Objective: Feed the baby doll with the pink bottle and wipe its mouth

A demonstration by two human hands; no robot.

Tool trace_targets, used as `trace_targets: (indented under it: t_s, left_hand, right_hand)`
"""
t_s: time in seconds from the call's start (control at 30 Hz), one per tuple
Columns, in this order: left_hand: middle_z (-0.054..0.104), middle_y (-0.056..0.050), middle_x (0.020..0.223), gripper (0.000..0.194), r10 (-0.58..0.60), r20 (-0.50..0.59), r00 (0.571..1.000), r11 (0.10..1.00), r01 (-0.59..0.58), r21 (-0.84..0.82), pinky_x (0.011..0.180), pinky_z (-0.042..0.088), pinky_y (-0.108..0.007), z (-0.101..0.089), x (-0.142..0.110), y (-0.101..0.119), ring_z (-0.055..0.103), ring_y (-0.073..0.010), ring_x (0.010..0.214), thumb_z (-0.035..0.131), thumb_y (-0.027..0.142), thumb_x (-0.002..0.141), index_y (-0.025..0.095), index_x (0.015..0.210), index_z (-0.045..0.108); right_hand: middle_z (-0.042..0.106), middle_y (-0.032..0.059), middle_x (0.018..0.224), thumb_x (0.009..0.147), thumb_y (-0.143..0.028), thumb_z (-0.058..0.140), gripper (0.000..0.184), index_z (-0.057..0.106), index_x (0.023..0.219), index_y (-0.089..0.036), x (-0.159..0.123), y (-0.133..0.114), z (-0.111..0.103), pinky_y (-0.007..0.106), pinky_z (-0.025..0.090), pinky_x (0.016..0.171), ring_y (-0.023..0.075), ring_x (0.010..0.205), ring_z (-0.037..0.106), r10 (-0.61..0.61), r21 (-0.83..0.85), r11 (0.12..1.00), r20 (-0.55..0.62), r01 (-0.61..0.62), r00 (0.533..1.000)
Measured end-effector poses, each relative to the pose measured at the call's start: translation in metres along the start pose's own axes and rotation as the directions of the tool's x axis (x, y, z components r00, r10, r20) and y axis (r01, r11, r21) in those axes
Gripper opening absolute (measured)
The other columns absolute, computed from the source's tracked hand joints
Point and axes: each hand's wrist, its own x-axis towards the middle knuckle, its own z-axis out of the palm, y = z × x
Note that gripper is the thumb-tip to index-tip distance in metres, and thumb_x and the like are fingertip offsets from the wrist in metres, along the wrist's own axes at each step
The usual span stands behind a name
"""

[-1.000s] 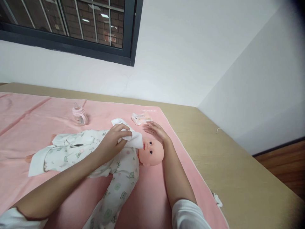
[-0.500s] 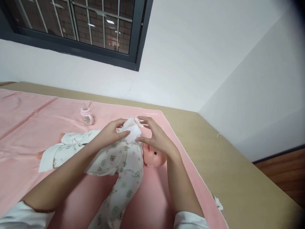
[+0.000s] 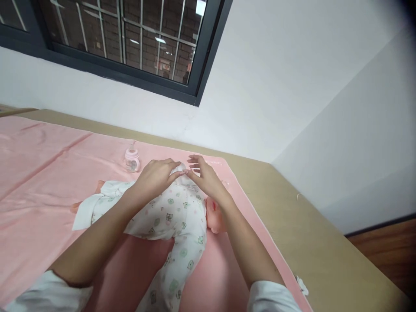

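Observation:
A baby doll in a white printed outfit [image 3: 169, 212] lies on its back on a pink blanket [image 3: 29, 173]. Its head [image 3: 214, 216] points right, partly behind my right forearm. Over the far side of the doll's chest, my left hand [image 3: 157, 177] pinches white cloth [image 3: 182, 168], which looks like the far sleeve's end; my fingers partly hide it. Just to the right, my right hand [image 3: 206, 178] has its fingers spread, the thumb near my left thumb. The near sleeve [image 3: 175, 268] stretches toward me, flat on the blanket.
A pink-topped baby bottle [image 3: 132, 159] stands on the blanket beyond the doll's legs. A small white crumpled item [image 3: 302, 286] sits by the blanket's right edge on the wooden surface [image 3: 292, 229]. A white wall and barred window [image 3: 130, 39] rise behind.
My view has shifted, so the scene sits slightly further right. My hands have drawn together, and less of the white cloth shows between them. The doll's far hand is now hidden.

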Motion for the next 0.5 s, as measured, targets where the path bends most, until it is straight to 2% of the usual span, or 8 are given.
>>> trace_targets:
  t_s: [0.1, 0.17, 0.3, 0.4, 0.5]
  left_hand:
    - [0.070, -0.008, 0.111, 0.032, -0.031, 0.017, 0.999, 0.999, 0.030, 0.020, 0.077, 0.046, -0.034, -0.004, 0.000, -0.007, 0.066, -0.0272, 0.097, 0.047, 0.029, 0.097, 0.019, 0.121, 0.064]
    - [0.070, -0.007, 0.114, 0.031, -0.055, 0.034, 0.998, 0.998, 0.055, 0.015, 0.077, 0.046, -0.034, -0.005, 0.000, -0.014, 0.065, -0.0284, 0.100, 0.050, 0.021, 0.093, 0.020, 0.120, 0.066]
    - [0.072, -0.005, 0.110, 0.033, -0.085, 0.040, 0.996, 0.995, 0.086, -0.048, 0.076, 0.047, -0.034, -0.010, 0.001, -0.031, 0.065, -0.0279, 0.101, 0.045, 0.014, 0.090, 0.022, 0.107, 0.072]
    - [0.072, -0.004, 0.108, 0.032, -0.123, -0.012, 0.992, 0.988, 0.121, -0.097, 0.081, 0.048, -0.034, -0.020, 0.000, -0.050, 0.066, -0.0258, 0.099, 0.045, 0.015, 0.089, 0.022, 0.100, 0.074]
    - [0.072, -0.003, 0.110, 0.028, -0.222, -0.094, 0.970, 0.971, 0.212, -0.106, 0.085, 0.048, -0.036, -0.033, -0.004, -0.073, 0.066, -0.0261, 0.097, 0.049, 0.023, 0.089, 0.023, 0.103, 0.073]
  right_hand:
    - [0.062, 0.0082, 0.118, 0.086, -0.025, 0.056, 0.023, 0.051, 0.108, -0.021, 0.018, -0.002, 0.009, 0.036, 0.052, 0.084, 0.0177, 0.095, 0.063, -0.055, -0.091, 0.994, -0.013, 0.054, 0.998]
    - [0.066, 0.0055, 0.106, 0.084, -0.014, 0.049, 0.010, 0.052, 0.092, -0.020, 0.027, -0.004, 0.013, 0.031, 0.051, 0.077, 0.0155, 0.085, 0.064, -0.092, -0.163, 0.983, -0.010, 0.089, 0.996]
    - [0.068, 0.0027, 0.085, 0.081, -0.005, 0.044, 0.020, 0.056, 0.074, -0.019, 0.038, -0.011, 0.016, 0.028, 0.048, 0.074, 0.0159, 0.081, 0.063, -0.131, -0.304, 0.942, 0.063, 0.144, 0.989]
    - [0.069, 0.0041, 0.093, 0.077, 0.002, 0.040, 0.032, 0.065, 0.075, -0.018, 0.045, -0.010, 0.014, 0.029, 0.048, 0.078, 0.0172, 0.087, 0.063, -0.135, -0.407, 0.897, 0.124, 0.174, 0.983]
    - [0.070, 0.0074, 0.103, 0.073, 0.008, 0.040, 0.042, 0.073, 0.080, -0.017, 0.054, -0.001, 0.006, 0.031, 0.048, 0.084, 0.0212, 0.096, 0.064, -0.027, -0.529, 0.842, 0.154, 0.105, 0.988]
